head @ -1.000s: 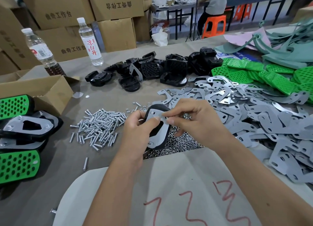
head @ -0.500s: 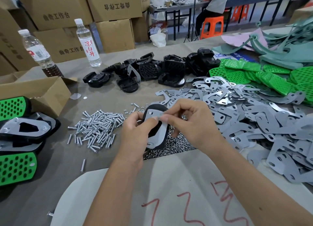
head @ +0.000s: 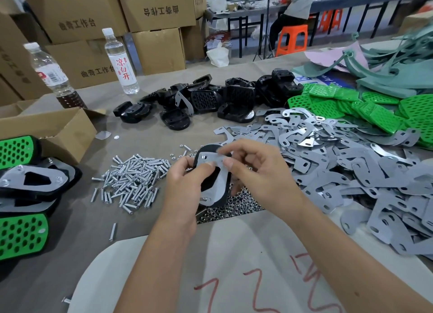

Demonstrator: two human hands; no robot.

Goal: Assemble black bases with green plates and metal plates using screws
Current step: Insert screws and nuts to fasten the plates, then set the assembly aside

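1. Already, finished assemblies (head: 25,183) lie stacked at far left.
2. Loose screws (head: 133,179) wait beside the left hand (head: 187,183), which grips a black base (head: 216,193).
3. The right hand (head: 255,169) pinches a metal plate (head: 214,172) onto it, seemingly unfastened.
4. Many spare plates (head: 339,167) remain at right.

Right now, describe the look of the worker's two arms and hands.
Both forearms are bare, with no sleeves in view. The left hand and right hand wear no gloves, rings, watch or wristband. The fingernails are short and plain. No markings show.
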